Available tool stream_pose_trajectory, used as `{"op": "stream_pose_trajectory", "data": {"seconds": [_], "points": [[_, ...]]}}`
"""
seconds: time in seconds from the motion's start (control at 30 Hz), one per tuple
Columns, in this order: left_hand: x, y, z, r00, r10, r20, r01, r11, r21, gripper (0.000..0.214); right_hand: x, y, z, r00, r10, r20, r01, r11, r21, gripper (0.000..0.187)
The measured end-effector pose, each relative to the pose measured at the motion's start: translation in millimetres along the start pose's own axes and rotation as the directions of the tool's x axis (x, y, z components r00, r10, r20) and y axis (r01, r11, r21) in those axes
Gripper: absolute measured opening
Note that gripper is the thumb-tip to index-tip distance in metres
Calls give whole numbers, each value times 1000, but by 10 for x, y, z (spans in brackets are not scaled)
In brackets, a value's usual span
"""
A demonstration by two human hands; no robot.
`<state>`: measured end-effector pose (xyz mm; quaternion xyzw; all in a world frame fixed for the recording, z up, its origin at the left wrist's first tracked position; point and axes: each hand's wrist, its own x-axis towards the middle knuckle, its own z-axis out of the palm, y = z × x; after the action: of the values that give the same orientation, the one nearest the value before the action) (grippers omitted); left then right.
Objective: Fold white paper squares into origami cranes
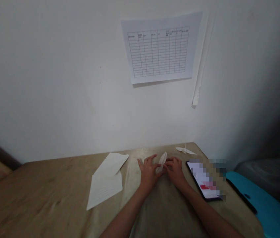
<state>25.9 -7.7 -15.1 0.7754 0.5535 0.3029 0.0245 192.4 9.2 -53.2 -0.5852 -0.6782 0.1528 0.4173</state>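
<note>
Between my two hands a small piece of folded white paper point(163, 160) stands up from the tabletop, tapering to a point at its top. My left hand point(150, 170) pinches its lower left side, with the other fingers spread away. My right hand point(174, 170) has its curled fingers against the right side of the same paper. The exact folds low down are hidden behind the fingers. Left of my hands lie white paper sheets point(106, 181), one overlapping the other. Beyond my right hand is a small folded paper shape point(185, 151) with thin pointed ends.
A phone point(203, 181) with a lit, partly blurred screen lies right of my right hand on the brown table point(51, 188). A blue object point(261, 201) stands past the right edge. Behind the table, a printed form point(161, 49) is stuck to the white wall.
</note>
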Motion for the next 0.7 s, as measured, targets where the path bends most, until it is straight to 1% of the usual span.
{"op": "stream_pose_trajectory", "data": {"seconds": [0.17,0.33,0.47,0.57,0.7], "points": [[-11,-34,45,1000,12,-17,-11,1000,22,21,-11,-42,-27,999,-44,23,46,996,-75,19],[-11,-24,51,1000,-12,-11,12,1000,8,22,-42,-78,-45,995,-97,13,98,987,-130,23],[-11,-29,37,1000,-8,2,8,1000,-4,24,-56,-80,-41,990,-144,10,143,974,-177,19],[-10,-42,32,1000,-7,-1,7,1000,-3,21,-38,-52,-55,985,-164,-54,149,964,-218,12],[-5,-45,29,1000,-7,9,7,1000,9,13,4,-13,-137,967,-187,-172,129,945,-299,17]]}}
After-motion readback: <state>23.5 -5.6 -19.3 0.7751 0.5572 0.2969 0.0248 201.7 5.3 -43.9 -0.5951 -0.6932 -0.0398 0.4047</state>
